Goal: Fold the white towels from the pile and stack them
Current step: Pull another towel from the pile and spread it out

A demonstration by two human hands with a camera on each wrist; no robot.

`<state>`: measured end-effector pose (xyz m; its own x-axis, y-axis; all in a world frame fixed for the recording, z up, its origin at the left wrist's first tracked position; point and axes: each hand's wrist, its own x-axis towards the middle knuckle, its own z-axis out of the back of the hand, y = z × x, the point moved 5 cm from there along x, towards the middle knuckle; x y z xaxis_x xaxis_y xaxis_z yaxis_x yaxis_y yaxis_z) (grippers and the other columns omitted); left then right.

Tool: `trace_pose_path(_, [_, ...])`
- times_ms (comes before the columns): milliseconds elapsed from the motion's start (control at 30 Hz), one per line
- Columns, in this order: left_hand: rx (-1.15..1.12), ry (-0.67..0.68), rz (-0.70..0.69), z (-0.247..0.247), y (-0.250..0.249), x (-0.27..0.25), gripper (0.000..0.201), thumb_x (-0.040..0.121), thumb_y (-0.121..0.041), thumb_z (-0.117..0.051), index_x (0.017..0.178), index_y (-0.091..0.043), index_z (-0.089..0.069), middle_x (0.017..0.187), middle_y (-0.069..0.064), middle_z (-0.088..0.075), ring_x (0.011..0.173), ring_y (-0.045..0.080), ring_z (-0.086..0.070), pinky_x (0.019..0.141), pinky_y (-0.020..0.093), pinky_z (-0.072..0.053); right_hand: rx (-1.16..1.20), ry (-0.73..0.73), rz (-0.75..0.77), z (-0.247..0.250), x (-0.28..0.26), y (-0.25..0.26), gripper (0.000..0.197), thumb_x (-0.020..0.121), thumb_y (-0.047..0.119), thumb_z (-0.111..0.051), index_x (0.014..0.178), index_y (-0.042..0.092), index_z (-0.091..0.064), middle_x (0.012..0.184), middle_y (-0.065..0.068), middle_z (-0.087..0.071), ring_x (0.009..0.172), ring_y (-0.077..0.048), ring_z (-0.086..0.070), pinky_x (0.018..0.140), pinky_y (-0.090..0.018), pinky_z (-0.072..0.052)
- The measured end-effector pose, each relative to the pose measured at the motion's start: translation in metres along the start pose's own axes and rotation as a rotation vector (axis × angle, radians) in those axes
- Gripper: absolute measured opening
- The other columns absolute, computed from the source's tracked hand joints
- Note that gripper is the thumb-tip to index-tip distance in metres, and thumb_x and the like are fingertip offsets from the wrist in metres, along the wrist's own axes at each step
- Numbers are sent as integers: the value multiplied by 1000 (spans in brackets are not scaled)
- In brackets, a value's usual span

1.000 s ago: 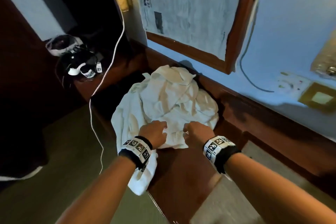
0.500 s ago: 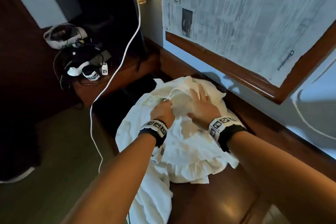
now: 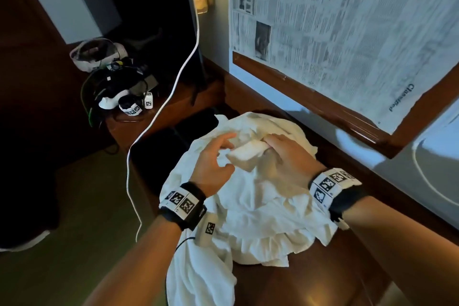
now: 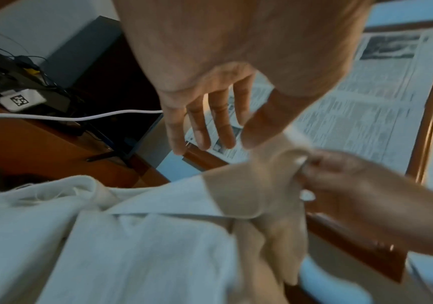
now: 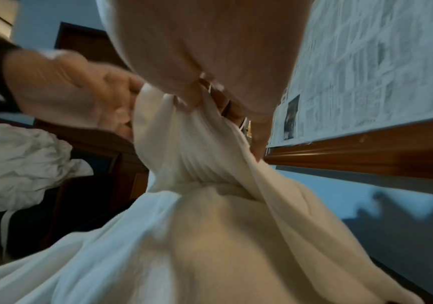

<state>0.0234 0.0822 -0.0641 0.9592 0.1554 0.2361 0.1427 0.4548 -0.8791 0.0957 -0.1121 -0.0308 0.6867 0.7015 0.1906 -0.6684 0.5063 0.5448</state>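
Note:
A crumpled pile of white towels (image 3: 250, 208) lies on a dark wooden table (image 3: 310, 278), with one part hanging over the left edge. My right hand (image 3: 280, 149) grips a bunched fold of a white towel (image 5: 192, 148) at the top of the pile and lifts it. My left hand (image 3: 216, 156) hovers just left of that fold with its fingers (image 4: 205, 123) spread and holding nothing. In the left wrist view the right hand (image 4: 340, 181) pinches the towel's raised edge (image 4: 270, 176).
A newspaper-covered board in a wooden frame (image 3: 347, 32) leans on the wall right behind the pile. A white cable (image 3: 171, 92) hangs down at the left. A lower side table (image 3: 173, 107) holds headsets, cables and tagged wristbands (image 3: 129, 108). Green floor lies at the left.
Both hands went from the pile's near edge up to its top. The left hand, curled on the cloth before, has spread its fingers. The right hand went from flat to gripping a fold.

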Motion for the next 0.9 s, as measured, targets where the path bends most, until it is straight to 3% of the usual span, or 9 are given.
trace_pose_path(100, [273, 167, -9, -20, 30, 25, 91, 73, 7, -59, 152, -33, -40, 150, -1, -41, 142, 22, -36, 117, 36, -33, 92, -115, 29, 16, -21, 5, 9, 100, 13, -43, 101, 18, -51, 90, 3, -53, 81, -11, -52, 73, -34, -43])
trace_pose_path(200, [749, 335, 30, -38, 45, 55, 92, 86, -19, -63, 161, -39, -12, 167, 7, -20, 150, 31, -23, 117, 56, -33, 166, -133, 54, 29, -42, 20, 9, 104, 12, -47, 99, 17, -52, 88, 4, -55, 80, -6, -52, 69, -27, -35])
trace_pose_path(267, [840, 460, 89, -42, 48, 65, 73, 90, -32, -63, 156, -38, -31, 159, 8, -38, 140, 33, -40, 108, 57, -42, 164, -64, 84, 31, -60, 27, 17, 103, 30, -47, 111, 20, -58, 98, 3, -58, 92, -10, -54, 76, -29, -38])
trace_pose_path(367, [895, 500, 97, -35, 35, 71, 21, 93, -29, -61, 112, -28, -70, 120, 7, -68, 108, 33, -65, 91, 48, -55, 31, 57, 27, 28, -89, 18, 46, 92, 50, -36, 128, 32, -58, 110, 9, -58, 103, -14, -52, 90, -35, -41])
trace_pose_path(500, [731, 286, 150, -17, 2, 79, 25, 100, -22, -51, 113, -31, -71, 122, 8, -68, 108, 34, -64, 91, 41, -54, 141, 24, -324, 25, -115, -8, 51, 97, 70, -31, 130, 38, -52, 123, 13, -58, 111, -8, -56, 99, -43, -47])
trace_pose_path(567, [506, 140, 138, -11, -23, 80, 20, 99, -24, -48, 96, -32, -67, 101, 3, -71, 93, 28, -66, 84, 41, -56, 152, -123, -439, 30, -119, -13, 55, 91, 73, -39, 131, 35, -45, 121, 7, -54, 103, -13, -59, 91, -43, -52])
trace_pose_path(667, [222, 64, -6, -16, -69, 70, 19, 98, -14, -50, 90, -21, -66, 84, -1, -69, 82, 20, -65, 80, 42, -55, 203, -298, -468, 40, -110, -4, 70, 89, 64, -56, 146, 33, -32, 133, 7, -39, 108, -11, -53, 92, -38, -48])
trace_pose_path(767, [33, 144, -188, -28, -120, 45, 15, 98, -9, -54, 96, -13, -68, 88, -5, -69, 84, 13, -64, 79, 25, -51, 281, -274, -435, 42, -88, 4, 78, 94, 56, -59, 156, 34, -19, 144, 10, -36, 123, -6, -45, 99, -33, -38])
trace_pose_path(900, [-73, 232, -179, -31, -123, 11, 12, 91, -12, -60, 93, -18, -70, 85, -18, -70, 81, 10, -60, 78, 25, -47, -9, -91, -470, 42, -73, 1, 18, 101, 35, -47, 108, 33, -63, 121, 1, -62, 92, -17, -62, 80, -36, -48])
